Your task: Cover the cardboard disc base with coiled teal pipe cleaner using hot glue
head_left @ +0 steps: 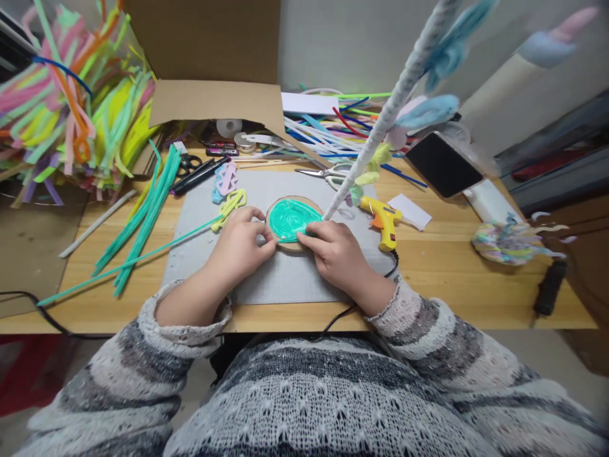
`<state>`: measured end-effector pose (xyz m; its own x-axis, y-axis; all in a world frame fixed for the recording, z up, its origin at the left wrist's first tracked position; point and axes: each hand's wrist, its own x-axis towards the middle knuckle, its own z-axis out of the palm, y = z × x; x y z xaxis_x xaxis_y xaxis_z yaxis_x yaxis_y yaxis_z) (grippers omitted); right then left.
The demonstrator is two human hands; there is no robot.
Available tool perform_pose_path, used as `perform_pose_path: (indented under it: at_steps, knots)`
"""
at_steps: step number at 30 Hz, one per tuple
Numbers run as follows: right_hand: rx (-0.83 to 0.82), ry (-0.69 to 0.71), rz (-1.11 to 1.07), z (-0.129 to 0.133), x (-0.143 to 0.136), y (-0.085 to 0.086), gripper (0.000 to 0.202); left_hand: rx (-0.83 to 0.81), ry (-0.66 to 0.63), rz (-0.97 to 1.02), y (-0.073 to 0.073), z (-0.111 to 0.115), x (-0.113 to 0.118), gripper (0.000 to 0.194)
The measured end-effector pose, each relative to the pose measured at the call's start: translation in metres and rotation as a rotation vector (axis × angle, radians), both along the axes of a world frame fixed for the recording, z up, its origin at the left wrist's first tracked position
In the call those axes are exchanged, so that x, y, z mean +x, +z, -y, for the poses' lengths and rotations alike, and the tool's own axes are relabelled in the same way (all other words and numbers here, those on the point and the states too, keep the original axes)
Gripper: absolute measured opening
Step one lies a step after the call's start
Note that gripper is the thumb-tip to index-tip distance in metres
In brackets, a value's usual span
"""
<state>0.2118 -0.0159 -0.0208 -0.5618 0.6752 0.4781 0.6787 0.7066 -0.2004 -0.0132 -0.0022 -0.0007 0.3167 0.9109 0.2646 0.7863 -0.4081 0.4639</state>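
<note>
Touching the round wood slice [291,247] at its left rim, the left hand [246,240] is holding thumb and forefinger slightly parted. The right hand [333,249] is resting bunched fingertips on the green spiral [288,219] — whether pinching, I cannot tell. The slice is lying on the grey mat [271,279], left of the yellow glue gun [389,225].

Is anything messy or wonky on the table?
One green stem strays from its bundle, lying slantwise across it towards the left hand. The white stick beside the right hand looks tilted, though the wide view may exaggerate that. I can't see anything spilled or broken.
</note>
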Motion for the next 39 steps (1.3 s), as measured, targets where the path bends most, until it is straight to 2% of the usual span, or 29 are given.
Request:
perform_pose_path:
  at_steps: [6,11,19,23,29,32,36,39]
  knots:
    - [0.005,-0.015,0.134,0.004,0.000,0.003,0.037,-0.031,-0.073,0.037,0.002,-0.006,-0.003,0.012]
    - [-0.006,-0.013,0.191,0.003,-0.001,0.006,0.036,-0.094,-0.080,0.061,0.003,-0.009,-0.004,0.014]
    - [-0.008,-0.033,0.146,0.005,-0.002,0.005,0.037,-0.077,-0.098,0.079,0.000,-0.008,-0.005,0.015]
    - [-0.023,0.031,0.131,0.007,-0.004,0.005,0.042,-0.074,-0.098,0.063,0.000,-0.008,-0.005,0.015]
    - [-0.041,0.039,0.157,0.007,-0.006,0.003,0.043,-0.079,-0.116,0.060,0.005,-0.007,-0.004,0.014]
    - [-0.059,0.028,0.168,0.008,-0.006,0.002,0.045,-0.141,-0.130,0.049,0.010,-0.006,-0.004,0.014]
    - [-0.081,0.019,0.176,0.009,-0.006,0.003,0.045,-0.289,-0.072,0.025,0.012,-0.004,-0.004,0.015]
    - [-0.089,0.027,0.174,0.009,-0.006,0.004,0.045,-0.292,-0.055,-0.004,0.011,-0.003,-0.003,0.013]
